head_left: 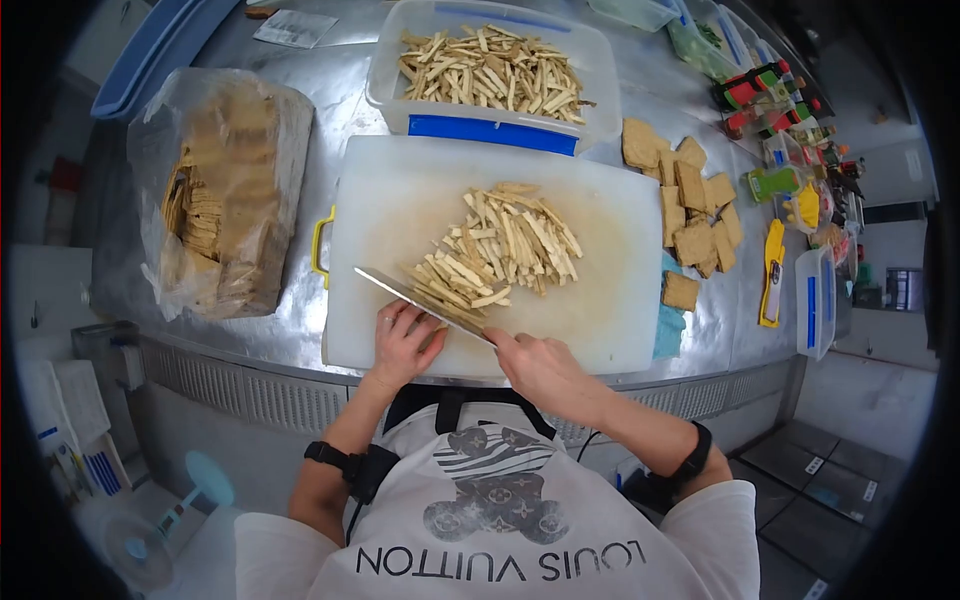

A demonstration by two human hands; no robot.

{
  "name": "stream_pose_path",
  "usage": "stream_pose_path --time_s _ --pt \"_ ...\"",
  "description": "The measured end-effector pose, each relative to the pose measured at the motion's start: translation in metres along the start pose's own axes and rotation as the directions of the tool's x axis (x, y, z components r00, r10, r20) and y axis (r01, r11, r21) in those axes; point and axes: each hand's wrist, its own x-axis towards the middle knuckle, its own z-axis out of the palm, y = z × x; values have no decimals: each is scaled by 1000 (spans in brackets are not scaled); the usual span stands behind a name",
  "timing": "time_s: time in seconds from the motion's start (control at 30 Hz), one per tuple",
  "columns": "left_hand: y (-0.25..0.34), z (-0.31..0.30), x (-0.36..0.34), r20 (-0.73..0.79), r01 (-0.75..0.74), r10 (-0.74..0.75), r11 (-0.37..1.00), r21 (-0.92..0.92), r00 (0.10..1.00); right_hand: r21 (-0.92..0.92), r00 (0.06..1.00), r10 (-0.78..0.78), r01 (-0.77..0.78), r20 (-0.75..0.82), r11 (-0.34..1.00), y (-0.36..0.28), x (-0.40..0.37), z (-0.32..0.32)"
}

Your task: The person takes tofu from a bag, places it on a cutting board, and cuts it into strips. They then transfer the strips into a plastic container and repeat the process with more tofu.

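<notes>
In the head view my right hand (545, 372) is closed around the handle of a kitchen knife (410, 298). Its broad blade slants up to the left, along the near side of a pile of cut dried tofu strips (515, 240). The strips lie on a white cutting board (600, 330). My left hand (402, 342) is at the near side of the blade, fingers bent and close together against it. Whatever may be under those fingers is hidden by the hand and blade.
Behind the board stands a clear plastic tub (490, 65) of cut strips. Uncut tofu slabs (697, 205) are stacked at the right, beside a blue cloth (670, 320). A plastic bag of slabs (225, 190) sits left. Sauce bottles (750, 88) line the far right.
</notes>
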Motion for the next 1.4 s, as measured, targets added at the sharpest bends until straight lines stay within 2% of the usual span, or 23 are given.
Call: stream_pose_path --time_s 0.1,0.3,0.4,0.6,0.73,0.9,1.1,1.2,1.4 --pt "-2 2 0 5 -7 7 1000 -27 1000 36 996 -39 41 -77 998 5 18 18" --pt "2 0 1 -20 17 -18 998 -54 1000 19 993 -83 85 -84 996 5 5 1" --pt "0 0 -2 -3 3 -3 999 -40 1000 -10 999 -24 25 39 1000 -5 -7 -12" --pt "1 1 0 -10 14 -15 999 -42 1000 31 993 -55 58 -106 998 4 18 22" --pt "1 1 0 -20 20 -21 999 -46 1000 45 994 -60 64 -88 997 4 10 6" --pt "2 0 1 -35 16 -18 998 -62 999 61 1000 -18 17 12 998 -3 -5 -7" --pt "2 -2 -1 -3 33 -34 996 -81 999 83 996 -40 47 -86 995 9 20 29" --pt "6 -7 -3 -11 28 -28 999 14 1000 98 993 -57 67 -106 993 9 14 19" --pt "1 0 -8 -33 14 -15 1000 -20 999 4 999 -30 30 40 1000 -8 -7 -15"
